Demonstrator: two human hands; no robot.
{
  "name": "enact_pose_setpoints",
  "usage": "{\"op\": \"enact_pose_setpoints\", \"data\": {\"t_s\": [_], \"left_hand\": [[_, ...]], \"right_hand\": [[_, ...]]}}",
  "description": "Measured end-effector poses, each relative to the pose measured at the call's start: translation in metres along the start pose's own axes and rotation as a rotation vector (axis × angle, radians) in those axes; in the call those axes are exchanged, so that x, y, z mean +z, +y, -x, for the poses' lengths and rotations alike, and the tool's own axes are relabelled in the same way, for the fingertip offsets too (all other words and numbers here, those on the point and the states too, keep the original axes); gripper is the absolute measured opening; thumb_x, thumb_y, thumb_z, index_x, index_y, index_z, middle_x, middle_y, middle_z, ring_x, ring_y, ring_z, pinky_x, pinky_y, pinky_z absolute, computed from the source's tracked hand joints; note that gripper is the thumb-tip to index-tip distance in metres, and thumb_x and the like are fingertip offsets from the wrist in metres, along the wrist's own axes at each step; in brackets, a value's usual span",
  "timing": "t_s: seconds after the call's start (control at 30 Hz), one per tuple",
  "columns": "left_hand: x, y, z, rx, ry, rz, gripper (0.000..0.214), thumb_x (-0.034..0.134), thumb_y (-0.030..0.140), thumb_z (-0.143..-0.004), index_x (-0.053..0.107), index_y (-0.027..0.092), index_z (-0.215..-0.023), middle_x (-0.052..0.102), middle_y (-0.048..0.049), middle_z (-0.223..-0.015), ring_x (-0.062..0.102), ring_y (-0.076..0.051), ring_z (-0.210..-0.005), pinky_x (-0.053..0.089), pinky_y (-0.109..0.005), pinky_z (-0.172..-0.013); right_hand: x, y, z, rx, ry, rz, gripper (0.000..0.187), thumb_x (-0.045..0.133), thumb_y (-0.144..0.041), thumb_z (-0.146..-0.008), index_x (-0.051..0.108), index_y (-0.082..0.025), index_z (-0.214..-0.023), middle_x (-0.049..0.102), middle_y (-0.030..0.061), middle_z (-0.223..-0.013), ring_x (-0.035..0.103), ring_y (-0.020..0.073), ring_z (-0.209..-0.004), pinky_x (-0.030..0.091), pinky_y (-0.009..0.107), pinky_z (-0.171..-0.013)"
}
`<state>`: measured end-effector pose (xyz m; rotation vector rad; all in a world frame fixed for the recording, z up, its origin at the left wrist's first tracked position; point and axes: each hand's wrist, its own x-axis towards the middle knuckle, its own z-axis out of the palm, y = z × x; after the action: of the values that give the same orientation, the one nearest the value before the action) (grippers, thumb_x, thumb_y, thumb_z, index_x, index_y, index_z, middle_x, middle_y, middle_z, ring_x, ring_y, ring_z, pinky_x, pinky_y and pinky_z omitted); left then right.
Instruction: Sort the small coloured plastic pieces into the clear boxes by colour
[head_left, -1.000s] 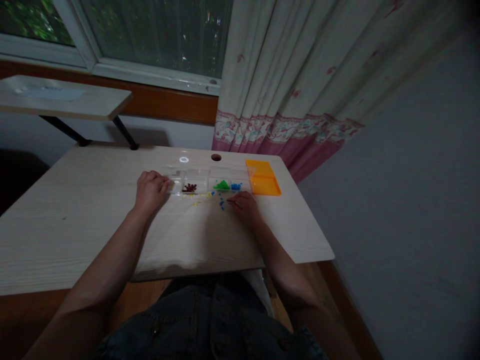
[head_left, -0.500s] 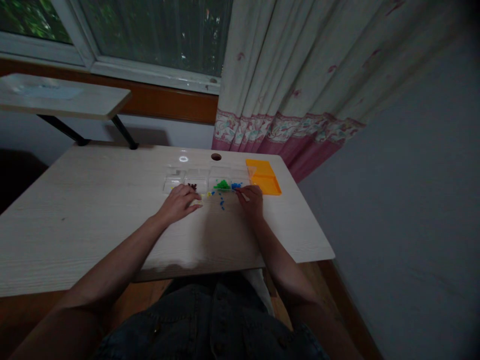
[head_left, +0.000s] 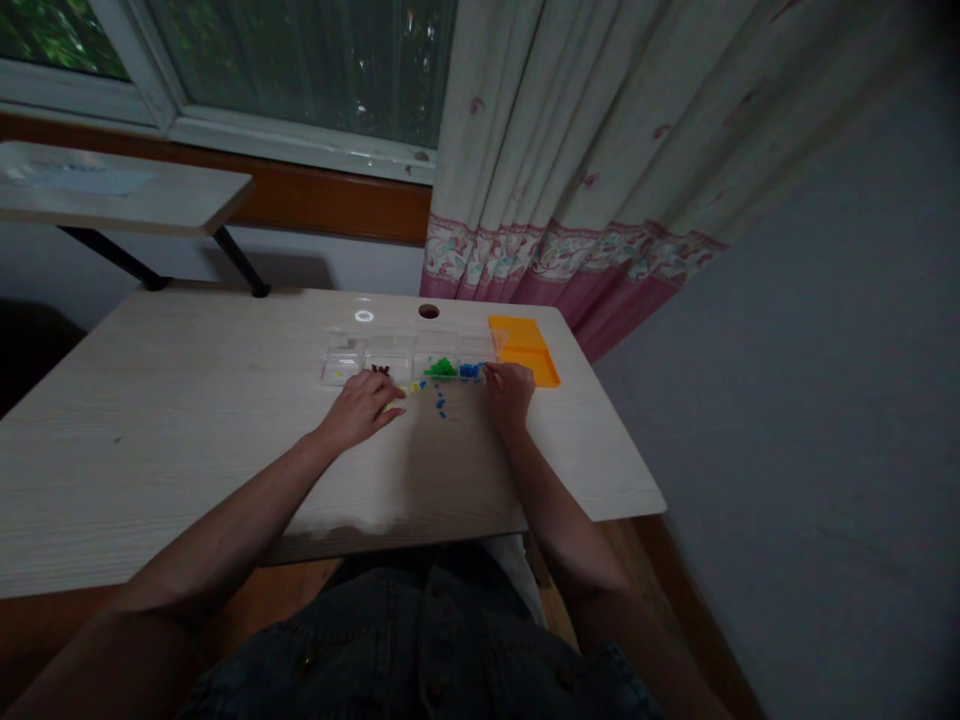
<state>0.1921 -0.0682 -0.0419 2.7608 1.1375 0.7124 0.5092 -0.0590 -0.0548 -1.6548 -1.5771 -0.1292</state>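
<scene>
A clear plastic compartment box (head_left: 412,358) lies on the table. Small brown pieces (head_left: 381,370), a green heap (head_left: 441,369) and blue pieces (head_left: 469,371) sit in separate compartments. My left hand (head_left: 365,408) rests at the box's front edge, thumb and fingers apart, beside small yellow pieces (head_left: 415,386). At the blue compartment's right side, my right hand (head_left: 511,392) has its fingertips pinched together; whatever they hold is too small to make out. Several loose blue pieces (head_left: 441,404) lie on the table between my hands.
An open orange-yellow case (head_left: 529,352) lies right of the clear box on the wooden table (head_left: 225,400). A raised shelf (head_left: 180,200) stands at the back left. Behind the table hang a curtain (head_left: 517,240) and a window; a round hole (head_left: 429,311) pierces the tabletop.
My right hand has shifted slightly right and up along the blue compartment, its fingers closer together. My left hand stays nearly in place. The whole view has moved a little.
</scene>
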Motion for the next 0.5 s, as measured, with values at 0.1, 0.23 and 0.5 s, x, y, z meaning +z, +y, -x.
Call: {"op": "enact_pose_setpoints", "data": {"t_s": [0.1,0.23,0.5], "left_hand": [[-0.0023,-0.0009,0.0004,-0.024,0.026,-0.025,0.035,0.055,0.049,-0.096,0.071,0.022,-0.113,0.063,-0.0097,-0.106,0.053,-0.028,-0.102,0.042,-0.042,-0.089],[-0.0057,-0.0005,0.0002,-0.05,0.038,-0.045,0.032,0.057,0.048,-0.095,0.072,0.022,-0.103,0.063,-0.0092,-0.102,0.053,-0.027,-0.098,0.042,-0.041,-0.085],[-0.0065,0.0008,-0.001,-0.047,0.047,-0.032,0.022,0.057,0.038,-0.095,0.072,0.021,-0.093,0.063,-0.009,-0.098,0.053,-0.026,-0.095,0.042,-0.041,-0.084]], "right_hand": [[0.0007,0.0007,0.0013,0.054,0.037,0.039,0.024,0.058,-0.034,-0.095,0.079,-0.025,-0.099,0.072,0.007,-0.098,0.056,0.0231,-0.097,0.038,0.037,-0.089],[0.0026,0.0027,0.0027,0.064,0.01,0.099,0.025,0.056,-0.03,-0.094,0.077,-0.024,-0.106,0.07,0.0084,-0.104,0.053,0.0248,-0.102,0.037,0.039,-0.09],[-0.001,-0.0034,0.0041,-0.085,-0.005,0.065,0.026,0.055,-0.024,-0.095,0.074,-0.023,-0.112,0.068,0.0082,-0.106,0.056,0.0229,-0.103,0.041,0.04,-0.095]]}}
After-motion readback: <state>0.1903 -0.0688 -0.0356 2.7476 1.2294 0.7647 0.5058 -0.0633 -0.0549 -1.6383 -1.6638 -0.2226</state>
